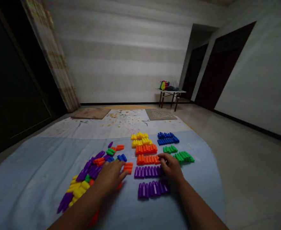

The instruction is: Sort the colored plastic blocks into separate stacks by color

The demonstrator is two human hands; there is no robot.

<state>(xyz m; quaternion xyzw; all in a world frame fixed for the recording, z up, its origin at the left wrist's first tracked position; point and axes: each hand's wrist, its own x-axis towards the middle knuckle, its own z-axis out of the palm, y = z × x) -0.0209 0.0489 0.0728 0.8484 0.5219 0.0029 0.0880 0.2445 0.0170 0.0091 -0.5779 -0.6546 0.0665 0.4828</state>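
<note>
My left hand is over the mixed pile, its fingers apart beside a small group of orange pieces. Purple pieces and yellow pieces lie heaped to its left. At the right end of an orange row, my right hand has its thumb and forefinger bent close together; whether they pinch a piece is too small to tell. Two purple rows lie nearer me. Beyond are another orange row, yellow rows, blue rows and green rows.
A blue and floral cloth covers the table. Two flat mats, one brown and one grey, lie at its far edge. A small side table holding a colourful bag stands by the back wall.
</note>
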